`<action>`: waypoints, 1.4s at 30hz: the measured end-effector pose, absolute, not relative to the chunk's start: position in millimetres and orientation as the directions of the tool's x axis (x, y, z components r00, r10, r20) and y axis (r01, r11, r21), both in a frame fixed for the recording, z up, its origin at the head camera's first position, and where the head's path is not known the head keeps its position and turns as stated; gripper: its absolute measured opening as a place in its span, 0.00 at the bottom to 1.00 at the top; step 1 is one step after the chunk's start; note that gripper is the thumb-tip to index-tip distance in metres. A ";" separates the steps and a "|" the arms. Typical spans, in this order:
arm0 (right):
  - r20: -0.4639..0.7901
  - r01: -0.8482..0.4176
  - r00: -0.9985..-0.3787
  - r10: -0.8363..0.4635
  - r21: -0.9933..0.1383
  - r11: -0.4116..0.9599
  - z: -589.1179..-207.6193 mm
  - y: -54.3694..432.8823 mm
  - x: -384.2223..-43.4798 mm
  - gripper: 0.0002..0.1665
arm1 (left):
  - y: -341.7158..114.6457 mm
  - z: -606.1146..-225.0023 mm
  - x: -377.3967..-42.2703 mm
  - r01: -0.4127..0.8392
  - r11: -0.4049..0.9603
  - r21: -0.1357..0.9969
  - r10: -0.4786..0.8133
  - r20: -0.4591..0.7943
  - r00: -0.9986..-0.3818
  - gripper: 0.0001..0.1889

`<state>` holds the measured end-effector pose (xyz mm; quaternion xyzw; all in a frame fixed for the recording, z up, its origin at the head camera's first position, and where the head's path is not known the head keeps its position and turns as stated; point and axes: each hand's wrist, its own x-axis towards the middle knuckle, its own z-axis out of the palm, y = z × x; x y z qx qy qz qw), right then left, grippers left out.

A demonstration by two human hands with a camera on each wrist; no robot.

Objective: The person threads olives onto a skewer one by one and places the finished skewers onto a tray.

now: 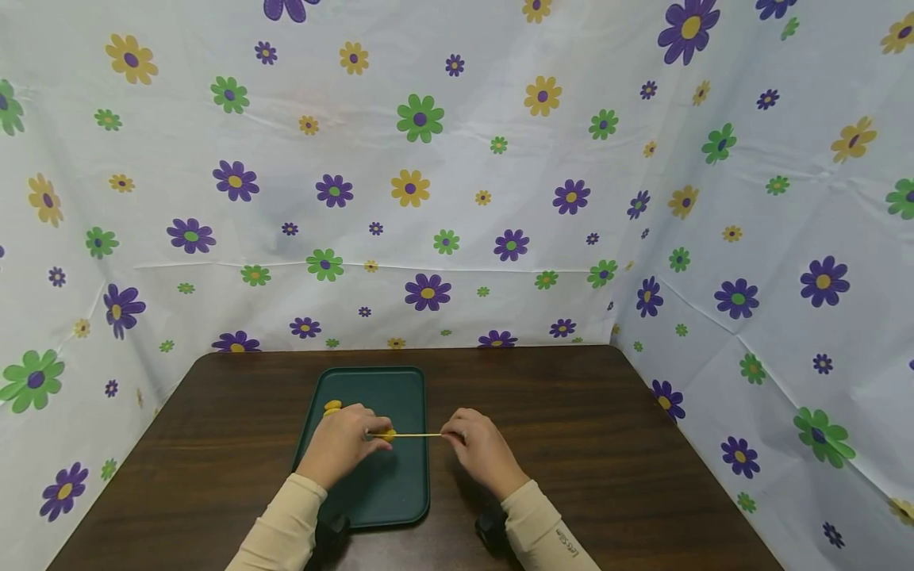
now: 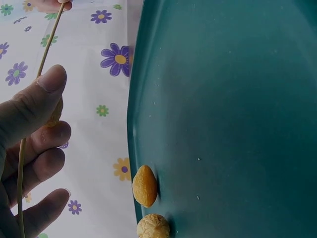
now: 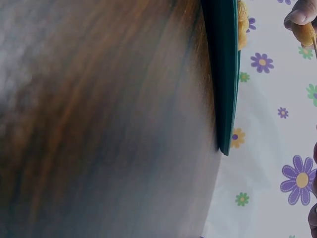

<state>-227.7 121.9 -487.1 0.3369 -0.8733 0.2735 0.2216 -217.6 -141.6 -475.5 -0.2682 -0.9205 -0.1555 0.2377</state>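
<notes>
A thin wooden skewer (image 1: 417, 434) stretches level between the two hands above the green tray's right side. My left hand (image 1: 343, 444) pinches a small yellow-brown rounded piece (image 2: 56, 114) between thumb and fingers, and the skewer runs through that grip and on past the palm. Whether the skewer pierces the piece is partly hidden by the thumb. The far end of the skewer is pinched by the fingertips of my right hand (image 1: 485, 448), just beyond the tray's right edge. In the right wrist view, only bits of that hand show at the right border.
The green tray (image 1: 393, 496) lies on a dark wooden table (image 1: 571, 444). Near its left rim sit a smooth yellow piece (image 2: 145, 186) and a rougher, paler ball (image 2: 153, 227). Small crumbs dot the tray. Flower-printed cloth (image 1: 464, 198) hangs behind and along the sides.
</notes>
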 end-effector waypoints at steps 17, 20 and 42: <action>0.557 -0.708 -0.680 -0.477 -0.331 0.624 -485.5 117.6 -225.0 0.03 | -141.7 -473.7 -214.8 0.565 0.808 0.169 0.415 0.517 -0.749 0.13; 0.566 -0.715 -0.670 -0.481 -0.318 0.622 -487.0 116.9 -225.6 0.03 | -141.6 -473.7 -214.5 0.564 0.806 0.181 0.411 0.514 -0.753 0.13; 0.565 -0.707 -0.678 -0.470 -0.327 0.627 -486.6 112.6 -223.8 0.05 | -138.9 -476.5 -217.2 0.572 0.797 0.196 0.412 0.516 -0.751 0.13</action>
